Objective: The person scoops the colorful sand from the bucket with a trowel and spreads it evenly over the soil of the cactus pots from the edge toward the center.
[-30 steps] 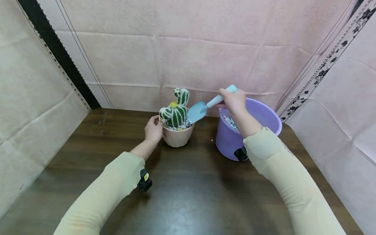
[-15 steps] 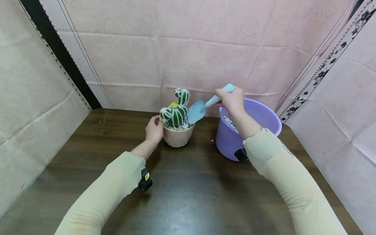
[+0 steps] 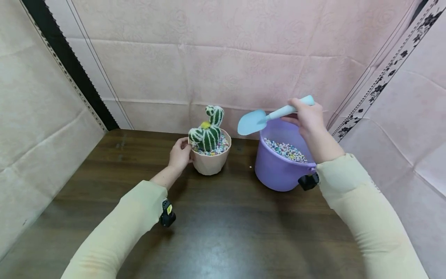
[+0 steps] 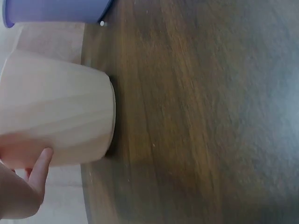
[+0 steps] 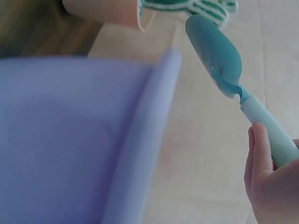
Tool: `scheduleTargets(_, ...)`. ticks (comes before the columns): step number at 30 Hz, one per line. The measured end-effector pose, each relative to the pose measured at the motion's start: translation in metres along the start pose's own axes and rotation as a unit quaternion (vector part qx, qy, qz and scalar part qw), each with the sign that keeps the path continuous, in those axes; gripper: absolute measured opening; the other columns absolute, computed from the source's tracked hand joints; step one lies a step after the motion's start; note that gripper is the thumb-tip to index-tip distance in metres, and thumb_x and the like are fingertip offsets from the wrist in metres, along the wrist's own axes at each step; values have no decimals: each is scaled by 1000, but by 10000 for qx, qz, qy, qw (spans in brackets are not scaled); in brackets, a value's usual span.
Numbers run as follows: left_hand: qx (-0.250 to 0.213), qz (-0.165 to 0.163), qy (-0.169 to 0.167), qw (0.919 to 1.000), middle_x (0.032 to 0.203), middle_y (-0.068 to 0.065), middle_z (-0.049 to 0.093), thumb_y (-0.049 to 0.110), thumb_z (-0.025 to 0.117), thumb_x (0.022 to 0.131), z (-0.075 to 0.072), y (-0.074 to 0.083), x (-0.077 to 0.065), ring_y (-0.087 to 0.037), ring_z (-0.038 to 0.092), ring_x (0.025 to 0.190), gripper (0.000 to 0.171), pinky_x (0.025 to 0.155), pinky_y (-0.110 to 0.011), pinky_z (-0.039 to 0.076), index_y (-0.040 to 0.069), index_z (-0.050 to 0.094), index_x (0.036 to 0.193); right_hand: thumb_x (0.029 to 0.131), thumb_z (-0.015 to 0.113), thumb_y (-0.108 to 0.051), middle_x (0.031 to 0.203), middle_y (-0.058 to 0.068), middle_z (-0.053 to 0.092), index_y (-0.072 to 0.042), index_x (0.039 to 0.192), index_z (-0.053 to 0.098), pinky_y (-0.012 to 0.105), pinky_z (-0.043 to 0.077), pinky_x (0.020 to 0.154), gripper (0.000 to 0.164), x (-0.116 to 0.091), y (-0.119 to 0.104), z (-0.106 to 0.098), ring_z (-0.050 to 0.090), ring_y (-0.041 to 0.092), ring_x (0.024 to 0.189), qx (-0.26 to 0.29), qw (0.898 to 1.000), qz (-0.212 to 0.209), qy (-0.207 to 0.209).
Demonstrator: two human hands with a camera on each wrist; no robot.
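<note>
A toy cactus (image 3: 210,138), green with white stripes and a yellow flower, stands in a pale beige flower pot (image 3: 209,163) among small multicoloured pebbles. My left hand (image 3: 180,154) grips the pot at its left side near the rim; in the left wrist view one fingertip (image 4: 46,154) lies against the wall. Gripped by its handle in my right hand (image 3: 308,118) is a light blue garden trowel (image 3: 251,122), its blade raised left of the purple bucket (image 3: 275,172). Similar pebbles (image 3: 285,150) lie inside the bucket.
The pot and bucket stand at the back of a dark wooden table (image 3: 216,224). One white pebble (image 3: 250,167) lies between them. Pale patterned cloth (image 3: 244,69) hangs behind and on both sides.
The trowel and my right hand have moved right, from over the pot's right rim to the bucket. More of the bucket's pebbles show. My left hand stays at the pot.
</note>
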State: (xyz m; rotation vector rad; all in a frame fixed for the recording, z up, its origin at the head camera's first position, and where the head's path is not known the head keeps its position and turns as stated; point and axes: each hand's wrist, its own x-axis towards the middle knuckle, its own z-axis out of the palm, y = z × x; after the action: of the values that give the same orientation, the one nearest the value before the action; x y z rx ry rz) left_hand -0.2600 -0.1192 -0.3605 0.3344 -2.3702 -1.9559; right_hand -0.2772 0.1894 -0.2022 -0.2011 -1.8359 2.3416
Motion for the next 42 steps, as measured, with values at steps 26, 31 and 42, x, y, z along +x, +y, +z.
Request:
scheduleTargets(26,-291,337,-531,9976,137,-22,43,12,43,97,-16,-9,8,-31,47,121,44,100,-48,45,5,38,141,84,63,-2,81,1,52,-10,96,42,26,57,57,26,21,5,-115,65,7,54,-1107,9897,-8,902)
scheduleTargets(31,-278,353,-602,9972,139,-22,41,13,43,97,-16,-8,8,-31,44,124,45,100,-49,44,5,36,141,85,63,-7,95,4,42,-17,98,40,25,57,60,28,24,25,-121,59,0,52,-2764,9561,-237,938)
scheduleTargets(42,-352,353,-629,9968,140,-22,41,13,43,97,-14,-7,10,-32,43,126,46,101,-49,44,5,36,142,85,66,-24,79,13,54,3,94,48,30,56,51,34,22,28,-114,62,11,51,-5345,8401,-915,132)
